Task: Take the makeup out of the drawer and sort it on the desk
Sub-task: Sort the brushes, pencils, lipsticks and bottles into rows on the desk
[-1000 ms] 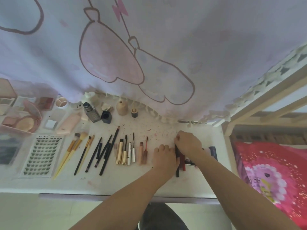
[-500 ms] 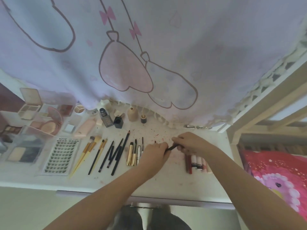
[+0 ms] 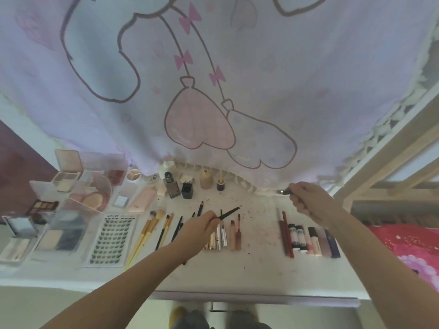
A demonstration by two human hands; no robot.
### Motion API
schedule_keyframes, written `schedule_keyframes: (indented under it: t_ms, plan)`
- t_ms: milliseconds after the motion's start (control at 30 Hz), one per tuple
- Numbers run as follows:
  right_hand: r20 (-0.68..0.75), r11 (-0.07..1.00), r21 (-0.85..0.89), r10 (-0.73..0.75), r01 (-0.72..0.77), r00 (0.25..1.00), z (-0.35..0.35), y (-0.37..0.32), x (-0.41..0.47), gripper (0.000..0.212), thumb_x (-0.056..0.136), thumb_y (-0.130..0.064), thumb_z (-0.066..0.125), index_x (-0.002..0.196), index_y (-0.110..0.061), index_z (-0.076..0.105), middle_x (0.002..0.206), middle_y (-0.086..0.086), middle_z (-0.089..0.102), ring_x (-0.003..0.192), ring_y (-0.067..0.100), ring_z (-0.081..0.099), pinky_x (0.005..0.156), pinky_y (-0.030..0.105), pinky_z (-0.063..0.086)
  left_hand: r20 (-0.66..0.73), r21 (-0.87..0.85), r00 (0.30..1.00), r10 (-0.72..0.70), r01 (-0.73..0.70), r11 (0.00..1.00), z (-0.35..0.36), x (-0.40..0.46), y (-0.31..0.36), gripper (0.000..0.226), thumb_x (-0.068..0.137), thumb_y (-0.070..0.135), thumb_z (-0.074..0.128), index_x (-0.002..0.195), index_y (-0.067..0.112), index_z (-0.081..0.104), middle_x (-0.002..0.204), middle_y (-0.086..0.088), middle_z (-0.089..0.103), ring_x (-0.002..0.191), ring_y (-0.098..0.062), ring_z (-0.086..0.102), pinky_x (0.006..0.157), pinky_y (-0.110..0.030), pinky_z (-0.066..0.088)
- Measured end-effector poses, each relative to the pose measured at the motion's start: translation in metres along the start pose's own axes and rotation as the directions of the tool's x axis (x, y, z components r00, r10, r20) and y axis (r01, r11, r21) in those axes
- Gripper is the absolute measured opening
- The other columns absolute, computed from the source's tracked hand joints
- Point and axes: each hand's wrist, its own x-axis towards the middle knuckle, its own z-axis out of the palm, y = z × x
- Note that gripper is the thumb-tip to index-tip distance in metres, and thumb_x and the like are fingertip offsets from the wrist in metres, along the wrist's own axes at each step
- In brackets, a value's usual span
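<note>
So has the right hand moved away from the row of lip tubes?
Yes. The right hand has lifted up and back from the lip tubes, toward the curtain hem.

White desk (image 3: 261, 269), brushes (image 3: 152, 224), lip tubes (image 3: 306, 241), palettes (image 3: 66, 179), lash card (image 3: 111, 241)

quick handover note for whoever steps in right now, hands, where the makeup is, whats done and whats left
Left hand: grips a thin black wand, tip pointing up and to the right, above the desk.
Right hand: holds a small dark cap or tube, raised near the curtain edge.
On the desk: palettes and compacts far left, lash card, brush row, bottles at the back, lip tubes and pencils on the right.
Done: most items laid in groups.
Left: probably rejoin the two held parts and place them. The drawer is not visible.
</note>
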Motion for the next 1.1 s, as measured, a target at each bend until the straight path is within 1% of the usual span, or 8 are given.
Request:
schedule_keyframes:
  t_ms: [133,267,433,567,733,833,1000,1100]
  plan:
    - [0.161,0.971,-0.231,0.101,-0.062,0.982,0.03,0.018,-0.001,0.019,0.098,-0.01,0.045,0.108,-0.017,0.06,0.088,0.001,0.069,0.071,0.011,0.058,0.058,0.019,0.043,0.138,-0.142,0.987,-0.076,0.096,0.985,0.029,0.009,0.012,0.016,0.102,0.023,0.033,0.106,0.014,0.045,0.077,0.002,0.057,0.066,-0.012,0.052,0.062,-0.027,0.044]
    - [0.026,0.911,-0.366,0.212,-0.188,0.977,0.054,0.054,0.012,0.015,0.094,-0.01,0.045,0.107,-0.011,0.053,0.093,0.003,0.07,0.078,0.016,0.06,0.058,0.024,0.045,0.214,-0.163,0.958,-0.19,0.227,0.96,0.059,0.035,0.034,0.014,0.098,0.019,0.038,0.106,0.011,0.046,0.09,0.0,0.071,0.078,-0.016,0.06,0.072,-0.029,0.051]
    - [-0.102,0.749,-0.634,0.164,-0.191,0.981,0.065,0.091,0.023,0.023,0.096,-0.022,0.041,0.107,-0.003,0.049,0.104,0.01,0.07,0.093,0.026,0.063,0.073,0.03,0.047,0.098,0.229,0.965,-0.243,0.215,0.949,0.083,0.051,0.041,0.031,0.096,0.029,0.041,0.101,0.006,0.06,0.089,-0.007,0.063,0.079,-0.023,0.059,0.066,-0.029,0.045]
    - [-0.129,0.584,-0.792,0.13,-0.181,0.983,0.071,0.107,0.032,0.032,0.096,-0.029,0.039,0.112,-0.004,0.051,0.113,0.012,0.062,0.104,0.028,0.058,0.075,0.029,0.039,0.076,0.557,0.977,-0.197,0.122,0.821,0.095,0.052,0.043,0.031,0.097,0.024,0.037,0.096,0.01,0.064,0.097,-0.006,0.066,0.086,-0.022,0.061,0.064,-0.029,0.038]
    - [-0.086,0.461,-0.881,0.064,-0.106,0.994,0.083,0.118,0.04,0.031,0.096,-0.03,0.037,0.11,-0.008,0.053,0.111,0.01,0.062,0.101,0.028,0.06,0.076,0.031,0.042,0.133,0.749,0.974,-0.182,0.021,0.662,0.1,0.056,0.039,0.026,0.097,0.017,0.04,0.108,0.011,0.063,0.115,-0.008,0.059,0.112,-0.025,0.05,0.094,-0.035,0.038]
    - [-0.015,0.384,-0.923,0.019,-0.021,1.0,0.087,0.12,0.044,0.033,0.098,-0.033,0.035,0.109,-0.009,0.055,0.11,0.009,0.063,0.1,0.026,0.06,0.072,0.029,0.039,0.139,0.798,0.972,-0.19,0.003,0.602,0.103,0.056,0.035,0.023,0.095,0.021,0.045,0.109,0.013,0.062,0.116,-0.009,0.059,0.114,-0.026,0.049,0.099,-0.038,0.036]
    - [0.017,0.363,-0.931,-0.05,0.034,0.999,0.069,0.102,0.054,0.038,0.098,-0.036,0.033,0.107,-0.008,0.057,0.104,0.01,0.064,0.096,0.027,0.061,0.072,0.031,0.042,0.099,0.746,0.98,-0.172,0.041,0.665,0.104,0.059,0.032,0.029,0.098,0.024,0.037,0.109,0.013,0.062,0.118,-0.01,0.059,0.114,-0.028,0.05,0.099,-0.041,0.034]
    - [-0.044,0.346,-0.938,-0.103,-0.005,0.994,0.036,0.085,0.071,0.035,0.098,-0.033,0.034,0.109,-0.008,0.056,0.106,0.011,0.063,0.097,0.028,0.06,0.071,0.03,0.041,0.074,0.654,0.996,-0.05,-0.01,0.756,0.107,0.06,0.05,0.033,0.099,0.021,0.032,0.116,0.01,0.058,0.119,-0.011,0.058,0.113,-0.029,0.049,0.096,-0.042,0.035]
